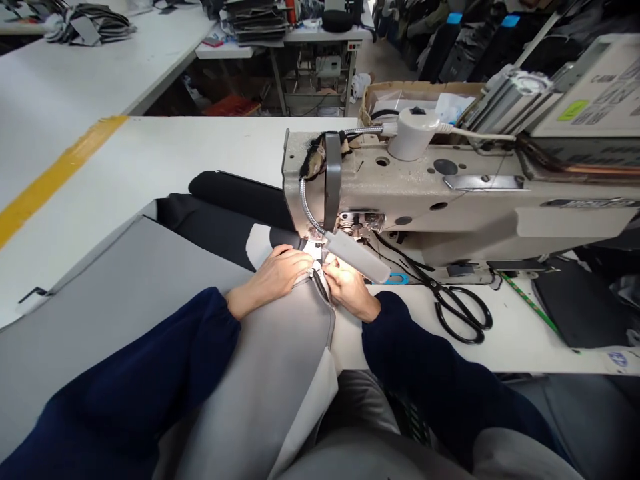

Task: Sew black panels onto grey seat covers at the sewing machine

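A large grey fabric piece (165, 300) with black sections drapes over the table and down its front edge. My left hand (281, 272) lies on it, fingers stretched flat close to the needle area of the sewing machine (450, 193). At the fabric's right edge, my right hand (347, 285) is closed, pinching the seam edge (323, 288) just in front of the presser foot. A white lamp (357, 255) lights that spot and partly covers my right fingers. The needle itself cannot be made out.
Black-handled scissors (463, 313) lie right of my right hand, blades toward the machine. Farther right are a green strip (533, 303) and a dark fabric piece (583, 303). Behind the machine stands a cardboard box (373, 100). Stacked dark pieces (255, 20) sit on a table beyond.
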The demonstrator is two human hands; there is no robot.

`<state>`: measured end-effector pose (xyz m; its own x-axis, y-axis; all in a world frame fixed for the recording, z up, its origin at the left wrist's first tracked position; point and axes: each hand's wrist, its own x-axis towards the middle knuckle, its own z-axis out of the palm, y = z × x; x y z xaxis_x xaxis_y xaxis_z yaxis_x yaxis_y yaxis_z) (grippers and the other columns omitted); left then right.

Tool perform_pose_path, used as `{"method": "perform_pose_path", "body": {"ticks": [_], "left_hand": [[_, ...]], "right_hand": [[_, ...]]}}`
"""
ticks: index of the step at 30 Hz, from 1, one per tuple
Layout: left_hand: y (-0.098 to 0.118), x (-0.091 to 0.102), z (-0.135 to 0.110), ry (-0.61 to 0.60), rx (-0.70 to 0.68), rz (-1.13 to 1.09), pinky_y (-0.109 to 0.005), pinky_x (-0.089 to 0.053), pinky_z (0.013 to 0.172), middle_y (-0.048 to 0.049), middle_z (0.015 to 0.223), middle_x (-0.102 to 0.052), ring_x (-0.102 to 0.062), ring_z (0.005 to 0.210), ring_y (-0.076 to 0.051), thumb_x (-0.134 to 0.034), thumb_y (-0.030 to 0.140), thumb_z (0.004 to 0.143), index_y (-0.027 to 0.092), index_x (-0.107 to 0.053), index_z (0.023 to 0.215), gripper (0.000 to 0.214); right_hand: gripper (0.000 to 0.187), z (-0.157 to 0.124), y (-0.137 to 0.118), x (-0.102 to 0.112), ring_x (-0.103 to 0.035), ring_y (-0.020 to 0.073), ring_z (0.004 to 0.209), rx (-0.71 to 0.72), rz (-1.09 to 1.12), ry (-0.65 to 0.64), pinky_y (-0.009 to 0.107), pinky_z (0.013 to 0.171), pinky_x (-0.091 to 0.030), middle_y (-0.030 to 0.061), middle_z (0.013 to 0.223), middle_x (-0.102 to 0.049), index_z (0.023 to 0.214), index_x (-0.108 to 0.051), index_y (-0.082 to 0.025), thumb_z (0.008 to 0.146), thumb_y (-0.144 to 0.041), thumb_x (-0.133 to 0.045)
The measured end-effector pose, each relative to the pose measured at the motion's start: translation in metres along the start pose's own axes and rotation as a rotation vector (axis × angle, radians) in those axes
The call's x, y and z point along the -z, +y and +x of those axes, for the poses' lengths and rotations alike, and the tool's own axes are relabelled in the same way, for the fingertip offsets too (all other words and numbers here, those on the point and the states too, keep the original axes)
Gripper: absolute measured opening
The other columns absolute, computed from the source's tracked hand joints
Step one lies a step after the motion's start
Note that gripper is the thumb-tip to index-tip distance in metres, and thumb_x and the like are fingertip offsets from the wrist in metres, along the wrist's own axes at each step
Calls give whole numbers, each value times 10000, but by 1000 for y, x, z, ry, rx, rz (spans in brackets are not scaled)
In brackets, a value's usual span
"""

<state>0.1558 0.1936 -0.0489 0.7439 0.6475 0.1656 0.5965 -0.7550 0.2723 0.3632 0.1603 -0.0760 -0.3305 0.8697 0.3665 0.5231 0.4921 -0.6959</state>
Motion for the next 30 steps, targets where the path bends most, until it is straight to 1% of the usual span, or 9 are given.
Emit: {"method": "perform_pose_path", "body": {"ticks": [4,7,10,13,16,22,25,27,30], "left_hand": [[23,-2,-5,-8,268,-57,-489,-218,1064,-74,1216,-605,-518,1124,-224,-374,257,944,224,-543,1192,303],[22,-8,-10,50,264,-77,-508,-146,1088,-60,1205,-606,-484,1165,-226,-399,288,947,246,-562,1183,289],[12,-11,-11,95,202,-88,-479,-163,1085,-43,1137,-632,-499,1132,-205,-396,290,957,240,-606,1087,252],[4,-11,-10,110,130,-58,-470,-186,1080,-51,1112,-638,-510,1106,-203,-373,240,956,220,-611,1061,261],[2,-11,-8,105,62,-6,-499,-166,1089,-48,1089,-642,-513,1093,-213,-382,162,923,227,-623,1059,284],[-2,-11,-7,91,27,72,-526,-203,1074,-54,1043,-657,-533,1041,-223,-412,151,904,215,-651,1005,267],[-3,-11,-7,85,-8,81,-528,-209,1070,-54,1097,-660,-538,1065,-227,-404,156,913,214,-646,1045,282],[-3,-11,-8,89,-31,79,-529,-203,1074,-45,1131,-662,-539,1088,-225,-399,146,916,224,-642,1075,301],[-2,-11,-8,102,-48,71,-522,-199,1080,-24,1145,-670,-548,1103,-216,-395,133,917,234,-639,1094,318]], "right_hand": [[267,-6,-7,1,-568,162,650,-293,366,-52,318,680,-485,25,753,-624,984,-650,-211,942,-355,-429],[301,-2,-14,0,-466,110,430,-521,741,-132,265,489,-423,-33,568,-536,896,-619,-197,888,-481,-518],[350,10,-21,-2,-409,80,382,-634,1005,-121,224,400,-346,-52,509,-492,756,-566,-182,784,-524,-635],[342,13,-25,-3,-416,78,378,-646,1042,-63,211,376,-324,-44,501,-508,697,-518,-183,770,-496,-634],[261,-6,-29,-4,-406,91,340,-692,803,-59,213,353,-291,-55,454,-480,702,-476,-202,835,-420,-531],[114,-51,-39,2,-518,138,544,-327,193,-53,246,531,-403,-15,615,-544,837,-516,-205,887,-217,-415],[235,-38,-31,10,-586,188,758,-195,-17,-27,306,700,-471,78,921,-641,1102,-533,-182,889,-201,-435],[325,-24,-21,13,-575,221,915,-48,-118,-54,354,826,-463,117,1105,-610,1187,-515,-181,867,-187,-464],[183,-12,-9,10,-550,216,888,108,-151,-74,352,828,-447,87,951,-617,962,-586,-186,865,-162,-433]]}}
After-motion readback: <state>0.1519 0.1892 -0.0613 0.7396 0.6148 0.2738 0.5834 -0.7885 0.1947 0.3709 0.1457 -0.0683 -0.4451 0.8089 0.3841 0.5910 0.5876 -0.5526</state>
